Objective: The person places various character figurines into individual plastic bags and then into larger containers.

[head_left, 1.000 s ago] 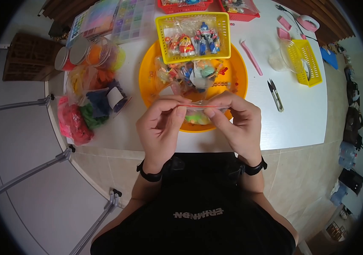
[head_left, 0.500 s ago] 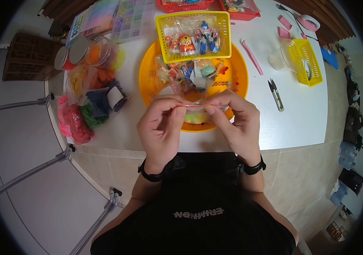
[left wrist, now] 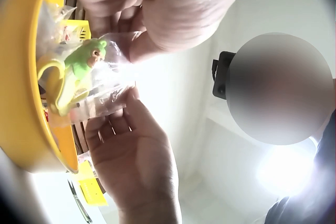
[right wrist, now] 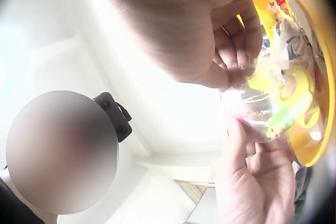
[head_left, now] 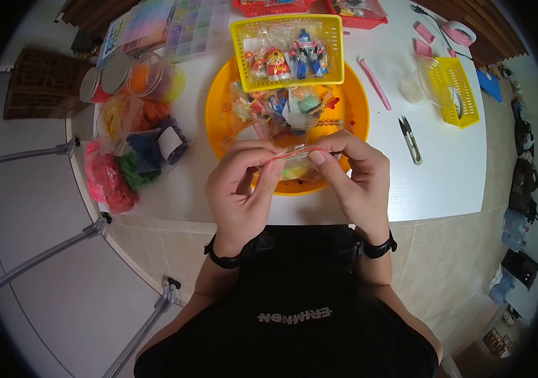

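A clear zip bag (head_left: 295,165) with a red strip along its top edge is pinched between both hands, over the near rim of the round orange tray (head_left: 214,113). The left hand (head_left: 241,192) grips the strip's left end between thumb and forefinger; the right hand (head_left: 360,186) pinches its right end. Inside the bag, the left wrist view shows a green figure (left wrist: 80,62) with a brown face and yellow banana-like parts (left wrist: 64,94). The right wrist view shows the same yellow piece (right wrist: 294,95) low in the bag, beneath the fingers.
A yellow basket (head_left: 288,87) of bagged figures sits on the tray's far part, with more bagged toys (head_left: 281,110) before it. Left are jars (head_left: 115,74) and coloured bags (head_left: 111,179). Right lie a pink tool (head_left: 375,84), snips (head_left: 410,140) and another yellow basket (head_left: 461,94).
The bag's red strip, fairly level before, now slants up toward the right. Both hands have shifted slightly and keep their pinch on it.
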### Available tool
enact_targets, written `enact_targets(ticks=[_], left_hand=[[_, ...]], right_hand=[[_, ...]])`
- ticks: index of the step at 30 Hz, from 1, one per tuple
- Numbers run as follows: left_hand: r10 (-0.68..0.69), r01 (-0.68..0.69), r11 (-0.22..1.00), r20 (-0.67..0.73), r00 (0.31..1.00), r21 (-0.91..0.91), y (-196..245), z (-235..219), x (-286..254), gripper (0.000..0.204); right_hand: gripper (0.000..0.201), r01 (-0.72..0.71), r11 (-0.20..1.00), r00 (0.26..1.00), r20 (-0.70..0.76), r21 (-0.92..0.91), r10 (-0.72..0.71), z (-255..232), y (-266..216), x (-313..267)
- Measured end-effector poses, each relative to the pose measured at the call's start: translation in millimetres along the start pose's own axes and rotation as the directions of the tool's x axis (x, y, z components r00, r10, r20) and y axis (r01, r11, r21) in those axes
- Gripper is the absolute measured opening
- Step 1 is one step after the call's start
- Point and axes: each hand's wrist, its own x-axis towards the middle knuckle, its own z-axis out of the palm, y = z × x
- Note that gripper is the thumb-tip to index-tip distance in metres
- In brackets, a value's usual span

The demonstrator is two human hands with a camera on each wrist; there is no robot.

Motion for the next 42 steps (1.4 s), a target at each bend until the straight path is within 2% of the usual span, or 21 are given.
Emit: enact_targets(ticks=[2, 5, 8, 11, 14, 17, 20, 23, 26, 29, 35, 38, 42], left_hand=[[-0.022, 0.022, 1.0, -0.001, 1.0, -0.014, 1.3, 1.4, 0.3, 0.014], [-0.017, 0.017, 1.0, 0.049, 0.999, -0.008, 5.4, 1.8, 4.2, 0.013], [-0.002, 0.003, 1.0, 0.051, 0.999, -0.023, 2.3, 3.7, 4.5, 0.013], [-0.024, 0.025, 1.0, 0.055, 0.998, -0.005, 0.3, 1.1, 3.3, 0.013], [-0.021, 0.02, 1.0, 0.042, 0.999, 0.017, 0.7, 0.3, 3.2, 0.013], [-0.008, 0.007, 1.0, 0.063, 0.998, 0.007, 2.3, 0.0, 2.5, 0.014], [0.022, -0.021, 1.0, 0.096, 0.995, -0.01, 1.3, -0.3, 4.5, 0.015], [0.0, 0.002, 1.0, 0.121, 0.993, -0.017, 3.1, -0.2, 5.2, 0.016], [0.03, -0.031, 1.0, 0.139, 0.99, 0.004, -0.7, 0.1, 6.5, 0.015], [-0.013, 0.012, 1.0, 0.112, 0.994, 0.01, -0.5, -0.7, 5.4, 0.015], [0.038, -0.047, 0.995, 0.104, 0.994, 0.087, 0.8, -2.2, 5.6, 0.014], [0.029, -0.041, 0.994, 0.119, 0.993, 0.097, 0.2, -4.8, 6.6, 0.014], [0.007, -0.009, 1.0, 0.082, 0.997, 0.029, -0.9, -3.6, 6.7, 0.014]], right_hand=[[0.008, 0.061, 0.998, 0.998, 0.006, -0.023, -0.061, -1.2, 1.6, 0.8], [0.007, 0.037, 0.999, 0.999, -0.004, -0.006, -0.037, -2.5, 1.6, -0.4], [0.007, 0.109, 0.993, 0.994, 0.008, -0.049, -0.109, -3.0, 5.0, 1.0], [0.008, 0.061, 0.997, 0.998, 0.01, -0.037, -0.06, -1.7, 2.9, -0.2], [0.01, 0.083, 0.992, 0.994, 0.072, -0.093, -0.076, -3.6, 0.1, 2.4], [0.011, -0.041, 0.999, 0.996, 0.081, -0.009, 0.041, -1.6, 2.1, 0.9], [0.01, 0.056, 0.997, 0.995, 0.088, -0.062, -0.05, -2.9, 0.2, 3.0], [0.009, 0.08, 0.992, 0.994, 0.084, -0.095, -0.072, -3.3, -0.3, 2.7], [0.009, 0.105, 0.989, 0.989, 0.115, -0.105, -0.093, -2.4, 3.0, 2.3], [0.009, 0.072, 0.993, 0.992, 0.111, -0.093, -0.062, -0.4, 2.7, 2.2], [0.008, 0.084, 0.988, 0.991, 0.119, -0.13, -0.068, 1.6, -1.0, 3.3], [0.008, 0.138, 0.98, 0.983, 0.141, -0.145, -0.117, -0.9, -3.1, 4.5], [0.008, 0.128, 0.985, 0.985, 0.13, -0.118, -0.113, -1.5, -2.4, 3.9]])
